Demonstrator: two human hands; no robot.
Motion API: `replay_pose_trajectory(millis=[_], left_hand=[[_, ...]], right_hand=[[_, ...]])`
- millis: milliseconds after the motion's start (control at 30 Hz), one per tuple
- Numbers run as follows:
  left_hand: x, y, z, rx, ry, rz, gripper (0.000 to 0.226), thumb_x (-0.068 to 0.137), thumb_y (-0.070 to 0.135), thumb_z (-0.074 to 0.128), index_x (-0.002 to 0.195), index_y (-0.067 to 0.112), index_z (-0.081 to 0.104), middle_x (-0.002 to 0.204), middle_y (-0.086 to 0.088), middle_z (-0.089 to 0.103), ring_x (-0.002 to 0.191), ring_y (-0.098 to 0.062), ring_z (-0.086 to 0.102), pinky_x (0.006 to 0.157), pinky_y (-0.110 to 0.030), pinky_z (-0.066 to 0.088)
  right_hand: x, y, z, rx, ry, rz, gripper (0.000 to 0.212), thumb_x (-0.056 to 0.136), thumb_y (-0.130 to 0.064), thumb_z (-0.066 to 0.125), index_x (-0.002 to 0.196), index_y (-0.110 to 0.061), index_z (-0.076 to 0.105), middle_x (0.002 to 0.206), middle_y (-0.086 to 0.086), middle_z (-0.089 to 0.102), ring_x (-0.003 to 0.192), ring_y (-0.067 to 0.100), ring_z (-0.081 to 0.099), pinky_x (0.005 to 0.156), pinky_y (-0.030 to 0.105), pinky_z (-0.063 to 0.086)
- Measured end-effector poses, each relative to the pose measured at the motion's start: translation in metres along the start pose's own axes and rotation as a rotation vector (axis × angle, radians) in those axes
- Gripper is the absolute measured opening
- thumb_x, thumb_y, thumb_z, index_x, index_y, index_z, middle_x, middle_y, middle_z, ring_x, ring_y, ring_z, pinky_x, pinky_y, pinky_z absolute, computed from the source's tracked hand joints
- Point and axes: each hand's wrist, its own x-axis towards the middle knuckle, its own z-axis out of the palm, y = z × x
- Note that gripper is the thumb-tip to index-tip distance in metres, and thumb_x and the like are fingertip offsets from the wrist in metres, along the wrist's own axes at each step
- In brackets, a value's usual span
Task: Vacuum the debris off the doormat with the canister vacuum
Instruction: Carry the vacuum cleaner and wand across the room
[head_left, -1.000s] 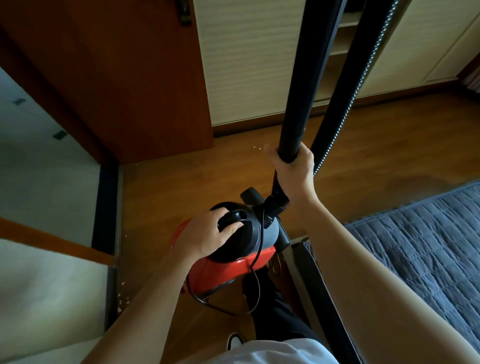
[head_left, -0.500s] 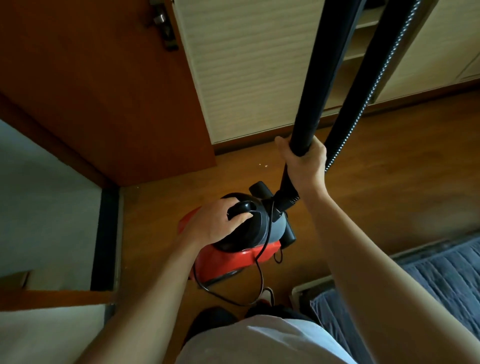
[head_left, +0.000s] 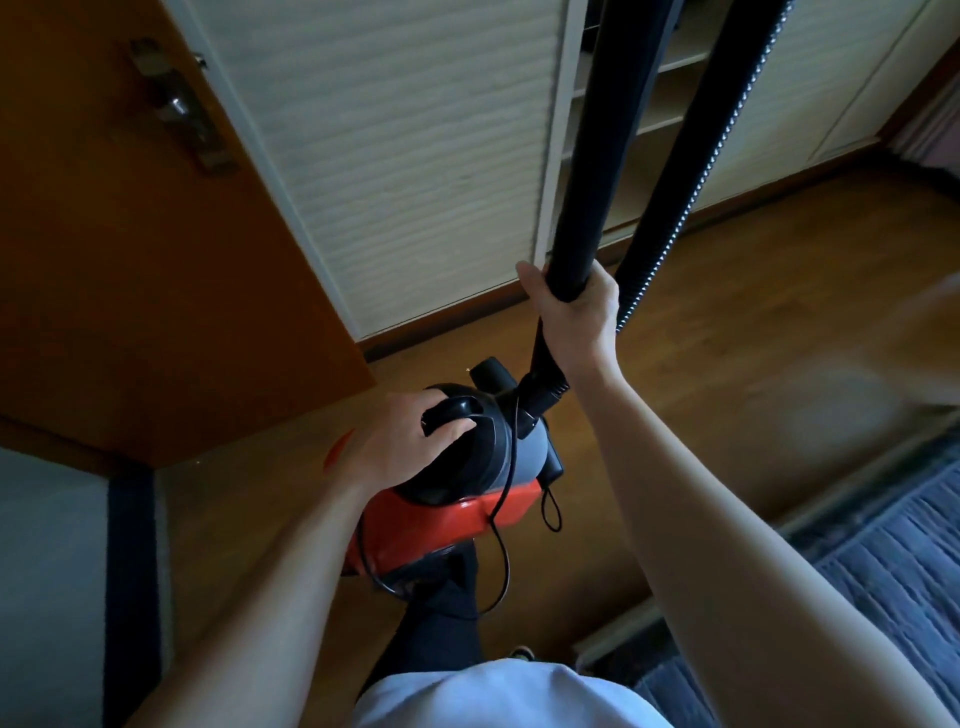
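Broadly: a wooden floor (head_left: 779, 364) fills the view, with an orange-brown door (head_left: 130, 312) at left and a slatted cabinet (head_left: 389, 156) ahead. At lower right lies a quilted grey textile (head_left: 893, 571). I cannot tell if that is the doormat, and no debris shows on it from here.

Next, the canister vacuum (head_left: 467, 509): red body, black domed top, low in the centre just in front of the person's leg. Whether it sits on the boards or hangs from the hand, I cannot tell. I judge it the heavy piece, a rigid shell of smooth plastic. The moulded carry handle (head_left: 457, 408) on top is the proper place to take it, and the left hand (head_left: 405, 441) has its fingers curled round it.

Then the wand (head_left: 608, 130): a stiff black tube rising out of frame, probably light but long, so it will lever. The right hand (head_left: 576, 322) is clenched round its lower end. The ribbed hose (head_left: 696, 156) runs beside it, untouched, and looks flexible and likely to drag.

The power cord (head_left: 501, 545) loops loose under the body, a snag risk near the feet.
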Motion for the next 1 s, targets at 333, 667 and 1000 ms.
replay_pose_trajectory(millis=[333, 667, 1000], left_hand=[[0.19, -0.026, -0.038, -0.046, -0.181, 0.148, 0.021, 0.093, 0.04, 0.065, 0.107, 0.026, 0.074, 0.098, 0.015, 0.072, 0.097, 0.001, 0.065, 0.085, -0.026, 0.056], [0.335, 0.012, -0.035, 0.061, -0.325, 0.336, 0.039, 0.088, 0.06, 0.058, 0.097, 0.024, 0.07, 0.083, 0.012, 0.068, 0.08, -0.004, 0.066, 0.07, -0.033, 0.058], [0.463, 0.102, 0.028, 0.003, -0.472, 0.44, 0.022, 0.09, 0.048, 0.065, 0.094, 0.026, 0.07, 0.083, 0.014, 0.068, 0.078, 0.0, 0.067, 0.062, -0.022, 0.054]], right_hand=[[0.14, 0.021, 0.031, -0.092, 0.245, 0.035, 0.036, 0.084, -0.031, 0.081, 0.073, -0.015, 0.051, 0.065, -0.003, 0.05, 0.057, 0.013, 0.045, 0.055, 0.031, 0.041], [0.231, 0.03, -0.023, -0.188, 0.458, 0.023, 0.037, 0.087, -0.034, 0.078, 0.07, -0.023, 0.048, 0.063, -0.004, 0.05, 0.056, 0.018, 0.048, 0.055, 0.035, 0.046], [0.319, 0.054, -0.134, -0.264, 0.602, -0.054, 0.047, 0.089, -0.026, 0.078, 0.068, -0.035, 0.038, 0.059, -0.016, 0.042, 0.05, -0.002, 0.047, 0.052, 0.009, 0.038]])
